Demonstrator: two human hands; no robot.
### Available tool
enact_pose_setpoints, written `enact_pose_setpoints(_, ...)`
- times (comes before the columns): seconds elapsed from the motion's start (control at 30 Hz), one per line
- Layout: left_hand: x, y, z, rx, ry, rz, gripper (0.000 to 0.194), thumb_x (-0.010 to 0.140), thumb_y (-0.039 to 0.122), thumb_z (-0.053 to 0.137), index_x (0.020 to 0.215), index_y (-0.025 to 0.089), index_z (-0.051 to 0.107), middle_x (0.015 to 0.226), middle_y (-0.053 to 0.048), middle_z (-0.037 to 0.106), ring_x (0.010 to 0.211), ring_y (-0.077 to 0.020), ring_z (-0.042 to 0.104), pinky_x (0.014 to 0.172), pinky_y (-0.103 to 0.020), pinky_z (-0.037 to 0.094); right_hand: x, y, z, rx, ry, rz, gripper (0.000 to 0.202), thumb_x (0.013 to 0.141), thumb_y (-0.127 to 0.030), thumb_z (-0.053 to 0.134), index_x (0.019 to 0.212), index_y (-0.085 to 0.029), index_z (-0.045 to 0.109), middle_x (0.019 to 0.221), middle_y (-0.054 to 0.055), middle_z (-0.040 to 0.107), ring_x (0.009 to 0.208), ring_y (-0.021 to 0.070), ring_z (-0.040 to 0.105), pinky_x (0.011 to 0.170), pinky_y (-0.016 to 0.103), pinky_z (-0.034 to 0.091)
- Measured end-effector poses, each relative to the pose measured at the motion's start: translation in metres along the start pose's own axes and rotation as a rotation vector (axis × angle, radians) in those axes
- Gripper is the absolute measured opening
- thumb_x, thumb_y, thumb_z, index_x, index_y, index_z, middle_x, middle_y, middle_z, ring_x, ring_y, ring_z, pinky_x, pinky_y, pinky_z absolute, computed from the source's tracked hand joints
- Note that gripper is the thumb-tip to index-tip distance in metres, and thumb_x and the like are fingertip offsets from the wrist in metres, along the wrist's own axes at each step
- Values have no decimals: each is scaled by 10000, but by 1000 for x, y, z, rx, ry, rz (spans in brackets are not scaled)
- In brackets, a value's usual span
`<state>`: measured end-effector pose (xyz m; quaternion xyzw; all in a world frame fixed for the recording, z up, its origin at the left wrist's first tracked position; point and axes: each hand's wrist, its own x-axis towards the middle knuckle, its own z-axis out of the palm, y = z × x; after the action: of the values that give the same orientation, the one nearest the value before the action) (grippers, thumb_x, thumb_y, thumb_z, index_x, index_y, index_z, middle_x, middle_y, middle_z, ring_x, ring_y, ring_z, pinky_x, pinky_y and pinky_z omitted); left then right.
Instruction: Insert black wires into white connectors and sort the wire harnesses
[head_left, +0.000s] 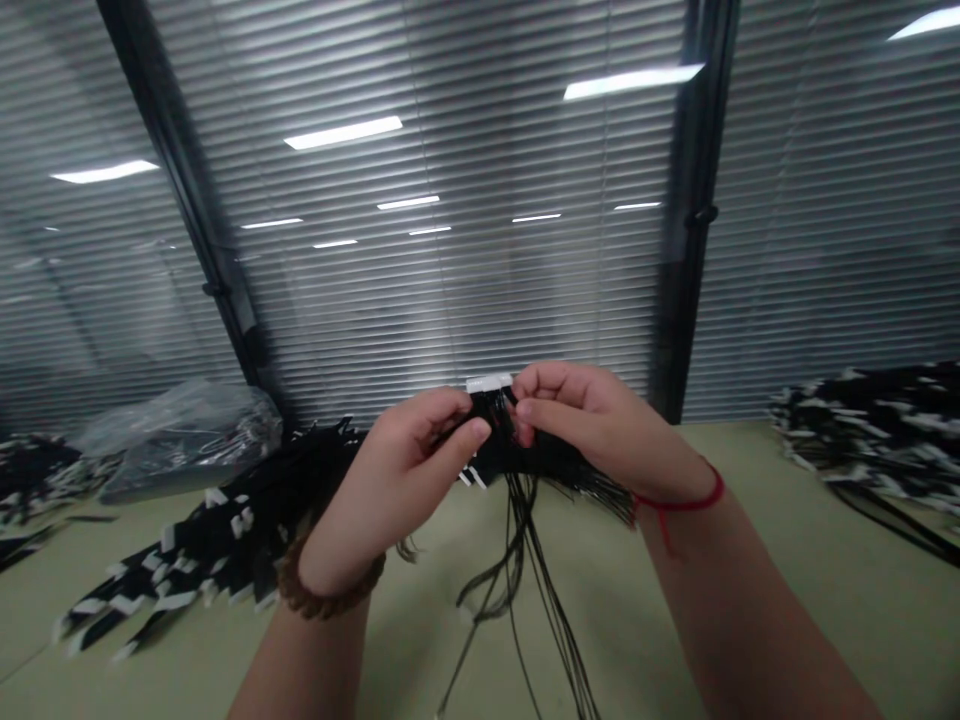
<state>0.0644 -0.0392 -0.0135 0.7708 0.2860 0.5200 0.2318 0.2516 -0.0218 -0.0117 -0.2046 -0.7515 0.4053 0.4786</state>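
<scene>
A white connector (489, 384) with several black wires (517, 530) running down from it is held up above the table, in the middle of the view. My left hand (420, 450), with a brown beaded bracelet at the wrist, pinches the wires close below the connector's left end. On the other side my right hand (581, 410), wearing a red string bracelet, grips a black wire between thumb and fingers at the connector's right end. The loose wire ends hang toward me, some of them looped. Where the fingertips meet the wires is partly blurred.
A pile of black cables with white connectors (202, 550) lies at the left, reaching behind my hands. Another cable heap (877, 430) stands at the right. A clear plastic bag (191, 440) rests at the back left. Glass with blinds (480, 280) rises behind the pale table (637, 620).
</scene>
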Motion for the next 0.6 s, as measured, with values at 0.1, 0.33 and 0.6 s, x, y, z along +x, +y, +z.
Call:
enact_pose_setpoints(0.1, 1, -3, -1, 164, 27, 112, 116, 803, 240, 642, 703, 187, 667, 656, -20, 541, 642, -170, 466, 605, -262, 374, 1, 1, 4, 11, -20, 26, 161, 792, -309, 609, 792, -168, 531, 615, -51, 502, 527, 65, 458, 508, 194, 359)
enact_pose_setpoints(0.33, 2, -7, -1, 227, 23, 144, 167, 839, 291, 603, 714, 184, 632, 660, -13, 527, 630, -159, 468, 617, -270, 400, 6, 7, 11, -112, 81, -61, 257, 743, -339, 685, 713, -144, 520, 652, -38, 441, 615, 74, 403, 550, 204, 320)
enact_pose_setpoints(0.6, 2, -1, -3, 341, -42, 142, 311, 902, 328, 511, 641, 163, 558, 595, 10, 515, 571, -122, 451, 548, -240, 372, 4, 5, 14, -103, -6, -23, 210, 767, -297, 652, 728, -157, 499, 681, -31, 446, 636, 90, 418, 583, 225, 345)
